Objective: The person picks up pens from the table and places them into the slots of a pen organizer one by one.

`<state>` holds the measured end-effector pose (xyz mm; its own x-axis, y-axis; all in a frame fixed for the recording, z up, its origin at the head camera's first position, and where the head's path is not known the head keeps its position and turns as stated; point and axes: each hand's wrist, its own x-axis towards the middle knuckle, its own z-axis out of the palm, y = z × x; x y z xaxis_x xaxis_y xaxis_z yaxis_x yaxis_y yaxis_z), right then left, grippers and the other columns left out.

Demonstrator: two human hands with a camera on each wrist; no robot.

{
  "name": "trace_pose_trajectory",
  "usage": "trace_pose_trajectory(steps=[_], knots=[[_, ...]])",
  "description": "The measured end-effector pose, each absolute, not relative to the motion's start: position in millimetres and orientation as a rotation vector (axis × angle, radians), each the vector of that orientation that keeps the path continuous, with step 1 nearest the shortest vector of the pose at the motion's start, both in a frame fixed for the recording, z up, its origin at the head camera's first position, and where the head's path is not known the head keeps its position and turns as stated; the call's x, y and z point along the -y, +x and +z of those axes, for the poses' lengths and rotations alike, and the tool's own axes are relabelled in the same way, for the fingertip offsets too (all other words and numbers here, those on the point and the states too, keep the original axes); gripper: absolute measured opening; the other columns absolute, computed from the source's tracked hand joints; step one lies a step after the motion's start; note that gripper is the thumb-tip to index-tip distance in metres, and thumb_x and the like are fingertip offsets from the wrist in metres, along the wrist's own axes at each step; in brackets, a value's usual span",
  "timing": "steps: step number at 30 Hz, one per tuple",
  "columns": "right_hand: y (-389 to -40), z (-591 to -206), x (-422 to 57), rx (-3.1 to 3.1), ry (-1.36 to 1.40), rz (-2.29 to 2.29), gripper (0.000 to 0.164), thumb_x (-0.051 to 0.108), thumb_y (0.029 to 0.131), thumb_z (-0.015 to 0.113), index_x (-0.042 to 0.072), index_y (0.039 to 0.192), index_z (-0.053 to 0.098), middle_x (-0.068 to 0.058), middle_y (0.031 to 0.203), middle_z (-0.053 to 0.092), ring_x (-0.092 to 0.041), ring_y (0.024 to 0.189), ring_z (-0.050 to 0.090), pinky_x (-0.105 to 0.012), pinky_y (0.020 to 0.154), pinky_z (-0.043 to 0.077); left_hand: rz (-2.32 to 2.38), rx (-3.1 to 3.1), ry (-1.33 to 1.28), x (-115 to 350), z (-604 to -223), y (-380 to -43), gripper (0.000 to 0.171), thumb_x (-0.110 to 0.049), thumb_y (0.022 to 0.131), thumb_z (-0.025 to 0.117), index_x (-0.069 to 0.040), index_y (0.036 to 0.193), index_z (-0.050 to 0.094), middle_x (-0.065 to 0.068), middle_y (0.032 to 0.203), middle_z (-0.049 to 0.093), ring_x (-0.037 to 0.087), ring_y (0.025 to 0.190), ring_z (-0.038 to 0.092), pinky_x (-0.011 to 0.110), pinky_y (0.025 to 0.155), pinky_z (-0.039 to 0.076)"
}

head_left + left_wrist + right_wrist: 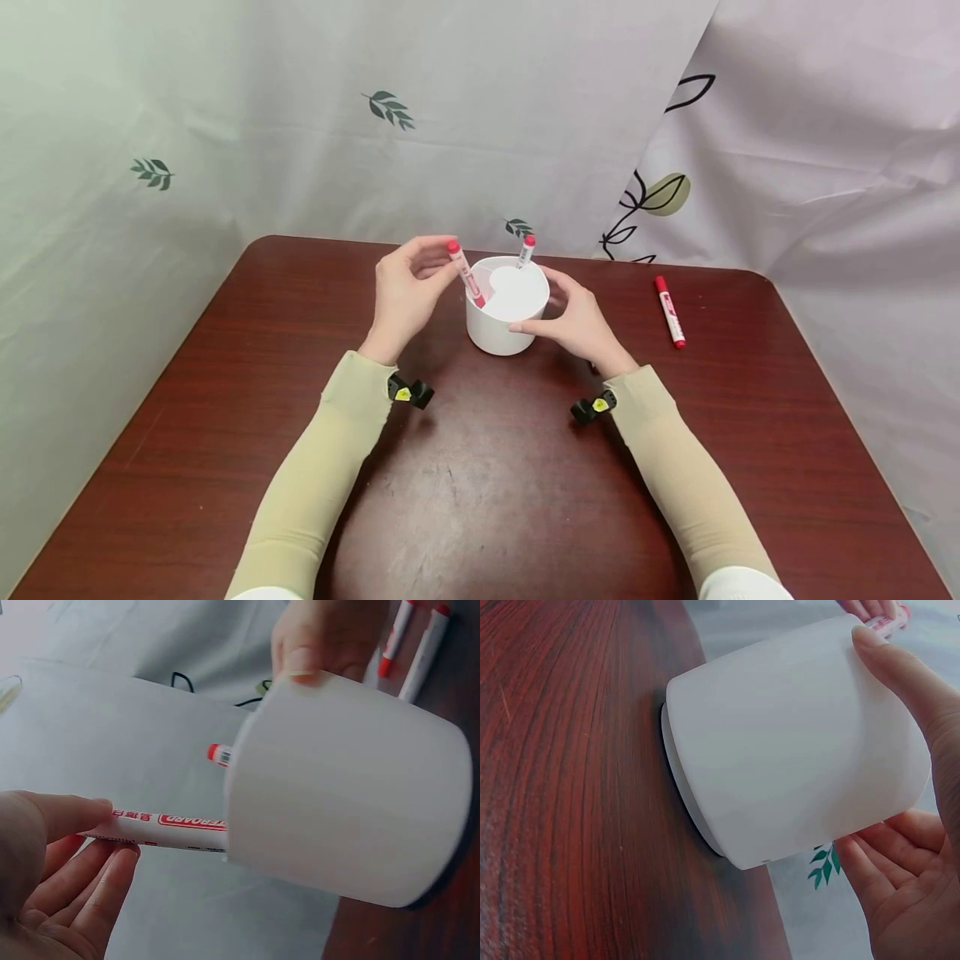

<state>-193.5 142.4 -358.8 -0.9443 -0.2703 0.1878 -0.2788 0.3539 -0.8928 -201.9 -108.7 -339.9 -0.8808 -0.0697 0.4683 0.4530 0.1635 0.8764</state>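
Note:
A white round pen holder [504, 332] with inner compartments stands on the table. My left hand [408, 287] pinches a red-and-white whiteboard marker [467, 273] near its upper end; the marker leans, its lower end inside the holder's left compartment. In the left wrist view, thumb and fingers grip that marker [169, 829] just outside the rim. My right hand [576, 321] holds the holder from the right, its thumb at the near rim and its fingers round the far side, as the right wrist view shows. Another red-capped marker [527, 250] stands in the holder's back compartment.
A red-and-white marker [670, 312] lies on the dark red wooden table [480, 500], right of my right hand. Two markers show beyond the holder in the left wrist view, one of them a white-bodied marker [425, 652]. A pale leaf-patterned curtain [450, 167] hangs behind.

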Motion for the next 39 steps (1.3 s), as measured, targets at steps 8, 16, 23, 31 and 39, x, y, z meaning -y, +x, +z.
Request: trace_pose_trajectory(steps=[8, 16, 23, 31, 39], knots=[[-214, -391, -151, 2.55, 0.535, 1.695, 0.09, 0.022, 0.071, 0.097, 0.015, 0.149, 0.051, -0.001, 0.14, 0.057, -0.022, 0.123, 0.059, -0.041, 0.106, 0.048, -1.728, 2.112, -0.386, 108, -352, -205, 0.028, -0.01, 0.087, 0.083, -0.006, 0.114, 0.076, 0.003, 0.102, 0.075, 0.013, 0.093, 0.071, 0.028, 0.084, 0.059], [-218, -397, -153, 2.558, 0.523, 1.691, 0.091, 0.032, 0.07, 0.097, 0.021, 0.148, 0.052, 0.006, 0.137, 0.058, -0.018, 0.121, 0.06, -0.038, 0.105, 0.049, -1.734, 2.155, -0.421, 108, -357, -206, 0.032, -0.012, 0.088, 0.082, -0.01, 0.119, 0.075, 0.003, 0.105, 0.075, 0.013, 0.098, 0.071, 0.03, 0.087, 0.059], [-217, -396, -153, 2.586, 0.519, 1.672, 0.093, 0.035, 0.07, 0.097, 0.023, 0.149, 0.051, 0.008, 0.139, 0.057, -0.017, 0.122, 0.06, -0.037, 0.105, 0.049, -1.668, 2.39, -0.44, 113, -365, -210, 0.058, -0.029, 0.085, 0.086, -0.016, 0.137, 0.064, -0.002, 0.128, 0.067, 0.017, 0.12, 0.062, 0.034, 0.103, 0.05], [-211, -392, -164, 2.672, 0.584, 1.523, 0.108, 0.034, 0.07, 0.096, 0.016, 0.159, 0.037, -0.003, 0.152, 0.048, -0.026, 0.127, 0.058, -0.045, 0.109, 0.045, -1.693, 2.603, -0.49, 109, -378, -213, 0.09, -0.041, 0.077, 0.09, -0.016, 0.151, 0.046, -0.001, 0.142, 0.056, 0.02, 0.129, 0.055, 0.043, 0.108, 0.046], [-202, -387, -195, 2.645, 0.546, 1.532, 0.102, 0.034, 0.072, 0.095, 0.016, 0.157, 0.041, -0.009, 0.145, 0.055, -0.035, 0.13, 0.055, -0.047, 0.11, 0.044, -1.688, 2.571, -0.499, 113, -384, -210, 0.095, -0.037, 0.072, 0.095, -0.016, 0.152, 0.047, -0.001, 0.139, 0.058, 0.022, 0.125, 0.059, 0.046, 0.107, 0.046]])
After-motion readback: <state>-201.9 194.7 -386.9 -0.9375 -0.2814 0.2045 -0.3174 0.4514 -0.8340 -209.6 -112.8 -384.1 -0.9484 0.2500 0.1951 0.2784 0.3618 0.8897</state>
